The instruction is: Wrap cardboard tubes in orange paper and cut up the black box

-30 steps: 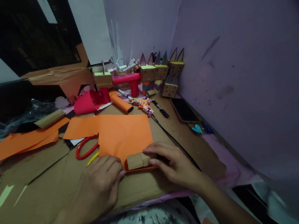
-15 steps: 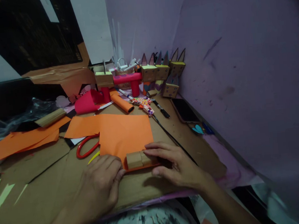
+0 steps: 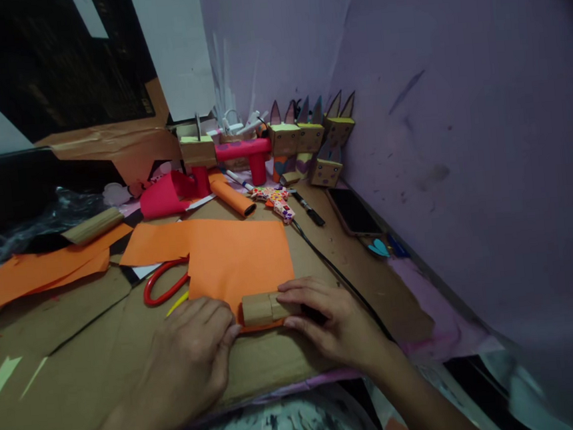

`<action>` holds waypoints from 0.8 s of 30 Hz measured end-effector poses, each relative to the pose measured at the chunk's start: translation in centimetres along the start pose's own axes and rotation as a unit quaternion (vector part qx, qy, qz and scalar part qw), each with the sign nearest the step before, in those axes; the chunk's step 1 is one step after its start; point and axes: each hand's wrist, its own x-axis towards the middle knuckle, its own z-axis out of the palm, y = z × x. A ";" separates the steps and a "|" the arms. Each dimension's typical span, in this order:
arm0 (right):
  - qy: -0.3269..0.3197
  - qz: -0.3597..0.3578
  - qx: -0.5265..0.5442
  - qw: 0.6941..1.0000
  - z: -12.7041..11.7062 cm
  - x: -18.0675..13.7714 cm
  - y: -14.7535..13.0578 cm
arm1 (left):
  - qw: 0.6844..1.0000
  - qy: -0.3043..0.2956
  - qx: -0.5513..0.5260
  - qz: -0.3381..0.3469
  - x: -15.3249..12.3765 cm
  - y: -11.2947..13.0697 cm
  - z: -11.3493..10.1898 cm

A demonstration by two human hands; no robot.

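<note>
A small brown cardboard roll (image 3: 258,308) lies on the near edge of an orange paper sheet (image 3: 240,256) on the cardboard-covered table (image 3: 77,340). My right hand (image 3: 333,321) rests at the roll's right end, its fingers curled over it and pressing it down. My left hand (image 3: 191,357) lies just left of the roll with its fingers bent, fingertips at the orange sheet's near corner beside the roll's left end.
Red-handled scissors (image 3: 165,282) lie partly under the orange sheet. More orange paper (image 3: 40,270), an orange tube (image 3: 235,199), pink paper shapes (image 3: 164,195) and several eared cardboard box figures (image 3: 310,139) stand farther back. A phone (image 3: 354,212), a black marker (image 3: 311,209) and a black cable (image 3: 331,264) lie by the purple wall (image 3: 459,126).
My right fingers shifted slightly along the roll's right end. The roll, the sheet and my left hand stayed almost where they were.
</note>
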 end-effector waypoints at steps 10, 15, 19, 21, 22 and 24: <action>-0.008 0.035 0.014 0.999 -0.2 0.2 -0.4 | 0.998 0.029 0.008 0.054 1.5 1.2 1.9; -0.051 0.126 0.071 0.988 -2.2 1.1 -0.6 | 0.995 0.052 0.012 0.086 1.5 0.7 2.4; 0.006 0.151 0.066 0.986 -3.2 2.2 0.2 | 0.989 0.069 0.021 0.129 1.3 -0.3 2.7; -0.029 0.135 0.000 0.990 -3.2 2.5 0.8 | 0.985 0.076 0.023 0.151 1.3 -1.0 3.1; -0.054 0.127 -0.028 0.990 -3.1 2.5 1.1 | 0.985 0.075 0.018 0.153 1.3 -1.2 3.3; -0.084 0.118 -0.054 0.988 -2.8 2.5 1.5 | 0.989 0.054 0.005 0.137 1.2 -1.6 3.5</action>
